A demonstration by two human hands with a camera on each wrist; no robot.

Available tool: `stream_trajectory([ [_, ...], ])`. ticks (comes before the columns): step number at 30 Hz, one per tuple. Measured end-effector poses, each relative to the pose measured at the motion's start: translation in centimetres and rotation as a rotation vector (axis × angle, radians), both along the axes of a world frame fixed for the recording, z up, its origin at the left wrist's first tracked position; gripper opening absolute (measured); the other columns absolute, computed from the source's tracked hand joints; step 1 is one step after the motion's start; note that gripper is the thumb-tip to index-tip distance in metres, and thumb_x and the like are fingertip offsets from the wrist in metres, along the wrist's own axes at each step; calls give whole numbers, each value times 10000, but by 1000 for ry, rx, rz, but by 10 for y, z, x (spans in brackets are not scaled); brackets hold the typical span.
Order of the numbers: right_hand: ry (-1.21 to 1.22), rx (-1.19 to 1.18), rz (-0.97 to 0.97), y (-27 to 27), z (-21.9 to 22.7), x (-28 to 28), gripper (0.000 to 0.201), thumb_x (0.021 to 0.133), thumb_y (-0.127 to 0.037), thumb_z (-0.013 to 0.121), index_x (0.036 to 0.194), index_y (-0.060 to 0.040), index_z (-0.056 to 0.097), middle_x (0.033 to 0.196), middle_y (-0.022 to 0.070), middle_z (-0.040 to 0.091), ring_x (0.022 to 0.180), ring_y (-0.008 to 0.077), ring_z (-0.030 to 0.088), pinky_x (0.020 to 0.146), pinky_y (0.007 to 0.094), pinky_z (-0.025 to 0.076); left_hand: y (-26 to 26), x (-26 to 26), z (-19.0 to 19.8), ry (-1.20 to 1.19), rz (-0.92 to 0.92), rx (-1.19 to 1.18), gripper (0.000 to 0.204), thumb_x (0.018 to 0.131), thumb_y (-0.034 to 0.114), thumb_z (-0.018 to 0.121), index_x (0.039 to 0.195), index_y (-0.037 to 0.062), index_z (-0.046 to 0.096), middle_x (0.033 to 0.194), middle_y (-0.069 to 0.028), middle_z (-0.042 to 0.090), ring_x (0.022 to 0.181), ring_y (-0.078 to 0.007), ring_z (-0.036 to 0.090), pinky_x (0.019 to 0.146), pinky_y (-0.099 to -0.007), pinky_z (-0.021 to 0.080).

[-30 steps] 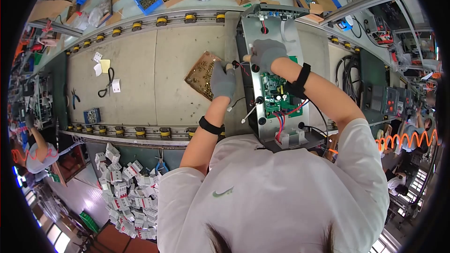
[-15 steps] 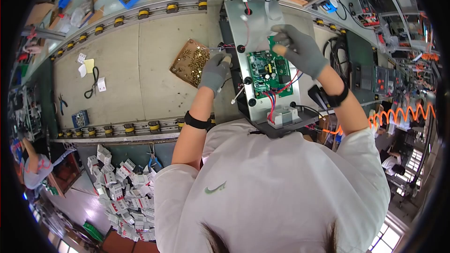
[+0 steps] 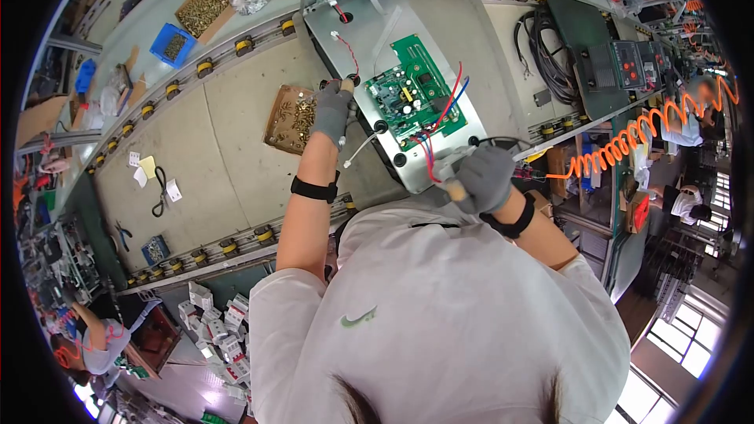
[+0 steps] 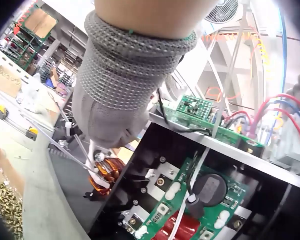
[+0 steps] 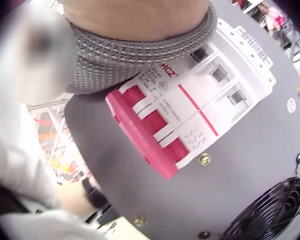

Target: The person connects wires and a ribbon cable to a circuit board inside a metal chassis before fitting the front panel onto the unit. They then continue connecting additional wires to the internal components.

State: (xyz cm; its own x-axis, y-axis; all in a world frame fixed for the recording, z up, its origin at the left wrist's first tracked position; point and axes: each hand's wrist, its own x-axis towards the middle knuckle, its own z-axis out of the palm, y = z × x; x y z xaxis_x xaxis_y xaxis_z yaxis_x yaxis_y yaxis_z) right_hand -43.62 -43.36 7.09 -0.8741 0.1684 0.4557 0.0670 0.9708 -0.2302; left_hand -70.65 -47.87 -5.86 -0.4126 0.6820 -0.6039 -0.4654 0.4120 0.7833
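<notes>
A long metal chassis (image 3: 463, 132) carries a green circuit board (image 3: 420, 78) and a row of black grommets. At its left edge, my gloved left hand (image 3: 334, 112) has its fingers curled round a thin red-and-black wire lead (image 3: 338, 80) from a grommet; its fingertips are partly hidden. A copper coil (image 4: 110, 172) sits below that hand in the left wrist view. My gloved right hand (image 3: 485, 180) grips the chassis's near end beside a circuit breaker (image 5: 165, 120) with a red handle, its fingers hidden behind the breaker and end panel (image 5: 240, 165).
An open cardboard box of brass screws (image 3: 290, 119) lies left of the chassis. Scissors (image 3: 159, 192), pliers (image 3: 122, 235) and a small blue box (image 3: 155, 250) are farther left. Coiled black cable (image 3: 546, 55) lies to the right. An orange air hose (image 3: 628, 141) hangs beyond.
My right hand has moved from above the circuit board back to the chassis's near end. My left hand stays at the left edge. The head view has turned, so the whole bench appears tilted.
</notes>
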Motion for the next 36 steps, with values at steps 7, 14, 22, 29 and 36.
stream_trajectory([
  [7, -113, -169, 55, 92, 16, 37, 257, 717, -220, 591, 510, -80, 529, 500, 93, 476, 456, 296, 463, 466, 372, 355, -22, 73, -28, -219, 185, 66, 500, 907, 163, 519, 1335, 3, 316, 751, -65, 559, 550, -145, 542, 429, -281, 462],
  [14, -610, 55, -204, 68, 21, 12, 147, 762, -254, 616, 867, -161, 659, 806, 53, 600, 792, 251, 597, 634, 375, 456, -46, 108, 3, 351, -590, -142, 224, 809, 95, 601, 1025, 37, 582, 885, -121, 617, 761, -246, 593, 687, -334, 465],
  [22, -621, 133, -199, 21, -39, 1, 270, 753, -152, 591, 1001, -242, 650, 876, -16, 598, 843, 188, 611, 642, 340, 492, -15, 99, 0, 874, -79, 303, 303, 859, 28, 475, 1161, 32, 510, 1069, -107, 580, 601, -147, 580, 540, -283, 474],
  [29, -582, -339, -559, -5, -57, -28, 188, 813, -218, 544, 953, -135, 637, 929, 59, 611, 834, 262, 623, 692, 393, 497, 4, 63, 42, 159, -389, 224, 471, 849, -53, 358, 1289, 79, 459, 1049, -98, 570, 596, -124, 602, 476, -227, 463],
  [36, -879, -485, -823, -9, -29, -32, 243, 850, -258, 501, 998, -122, 637, 1018, 99, 619, 896, 264, 633, 750, 394, 494, 10, 44, 50, 325, -643, 114, 372, 860, 41, 462, 1231, 39, 494, 969, -89, 604, 610, -149, 587, 559, -268, 491],
])
